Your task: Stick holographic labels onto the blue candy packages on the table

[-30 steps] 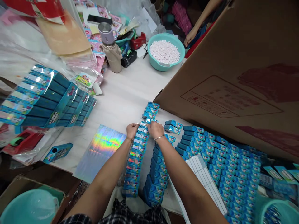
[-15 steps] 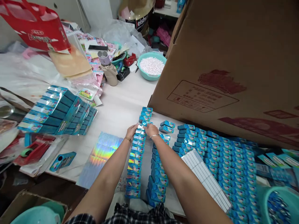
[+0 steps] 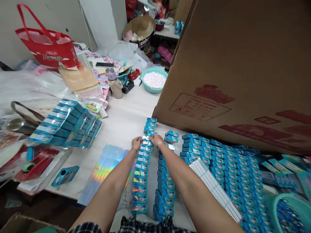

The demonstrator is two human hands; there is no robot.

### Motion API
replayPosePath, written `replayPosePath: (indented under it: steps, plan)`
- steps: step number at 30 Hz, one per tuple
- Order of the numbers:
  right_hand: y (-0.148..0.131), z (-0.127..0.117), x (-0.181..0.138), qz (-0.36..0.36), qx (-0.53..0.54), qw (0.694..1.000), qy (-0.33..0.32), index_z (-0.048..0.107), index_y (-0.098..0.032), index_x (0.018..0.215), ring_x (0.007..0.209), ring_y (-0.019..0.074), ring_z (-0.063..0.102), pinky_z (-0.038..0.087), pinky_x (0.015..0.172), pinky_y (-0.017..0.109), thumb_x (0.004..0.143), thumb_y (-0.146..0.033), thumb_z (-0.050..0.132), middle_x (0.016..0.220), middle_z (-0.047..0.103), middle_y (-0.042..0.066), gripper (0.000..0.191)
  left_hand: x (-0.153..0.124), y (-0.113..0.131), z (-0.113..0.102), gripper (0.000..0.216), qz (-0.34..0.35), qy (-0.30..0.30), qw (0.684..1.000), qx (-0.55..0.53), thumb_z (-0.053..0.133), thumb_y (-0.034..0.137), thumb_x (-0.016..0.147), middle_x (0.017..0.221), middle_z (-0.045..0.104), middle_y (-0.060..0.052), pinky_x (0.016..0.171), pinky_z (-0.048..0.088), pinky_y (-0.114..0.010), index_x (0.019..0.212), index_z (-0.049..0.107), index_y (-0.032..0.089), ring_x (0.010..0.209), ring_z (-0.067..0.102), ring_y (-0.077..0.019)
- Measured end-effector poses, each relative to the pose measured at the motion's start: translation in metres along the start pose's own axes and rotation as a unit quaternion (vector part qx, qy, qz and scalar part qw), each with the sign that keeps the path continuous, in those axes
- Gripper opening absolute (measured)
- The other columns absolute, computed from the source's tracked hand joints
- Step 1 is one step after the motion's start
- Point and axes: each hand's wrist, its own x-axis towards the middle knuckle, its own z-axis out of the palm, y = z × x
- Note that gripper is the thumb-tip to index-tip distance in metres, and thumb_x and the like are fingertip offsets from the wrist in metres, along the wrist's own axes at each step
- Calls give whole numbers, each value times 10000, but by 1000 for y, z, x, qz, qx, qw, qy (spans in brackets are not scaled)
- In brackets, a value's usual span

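A long row of small blue boxes point(image 3: 141, 173) runs away from me, most with shiny silvery stickers on their tops. At the row's far part, my left hand point(image 3: 136, 143) is closed in a pinch just left of the boxes; what its fingertips hold is too small to make out. Opposite it, my right hand point(image 3: 156, 139) has its fingers closed at the right edge of a small blue box point(image 3: 146, 138). A second row of blue boxes point(image 3: 166, 184) stands under my right forearm. By my left forearm lies a sheet of rainbow-shiny film point(image 3: 103, 170).
A large carton point(image 3: 218, 64) walls off the right. Many blue boxes point(image 3: 230, 171) stand before it, with a white strip sheet point(image 3: 213, 187) across them. Wrapped boxes point(image 3: 70, 124), a tumbler point(image 3: 114, 85), a bowl of white pellets point(image 3: 154, 80) and a red tape dispenser point(image 3: 36, 165) lie around.
My left hand has drawn slightly left, away from the boxes. My right hand stays at the same part of the row. The whole view has tilted up a little.
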Motion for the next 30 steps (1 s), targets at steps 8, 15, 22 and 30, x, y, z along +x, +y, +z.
replayPosePath:
  steps: [8,15,22,30]
  plan:
    - [19,-54,-55,-39,244,969,15,609,-188,852,435,96,435,349,455,213,937,-611,177,572,537,-26,610,-94,49,-9,631,-45,-96,991,-86,489,678,824,1136,681,-140,741,509,-293,1113,646,140,953,652,-215]
    - [20,-81,-112,-7,593,805,6,574,-185,813,401,75,401,318,408,195,778,-757,491,534,487,-54,579,-196,62,43,527,-138,-284,921,-230,608,600,819,1173,673,-134,707,529,-268,1109,634,160,908,672,-191]
    - [30,-62,-123,-43,619,780,75,569,-189,778,414,76,422,333,414,202,524,-847,641,538,486,-58,709,-195,52,49,421,-122,-160,961,-188,824,481,639,774,724,-72,592,515,-254,875,683,161,646,684,-176]
    - [25,-56,-116,-123,564,810,109,521,-197,746,473,78,430,350,448,194,583,-557,767,577,497,-62,466,-178,57,47,501,-33,-136,980,-141,887,494,468,680,694,-22,545,465,-221,786,671,171,583,647,-141]
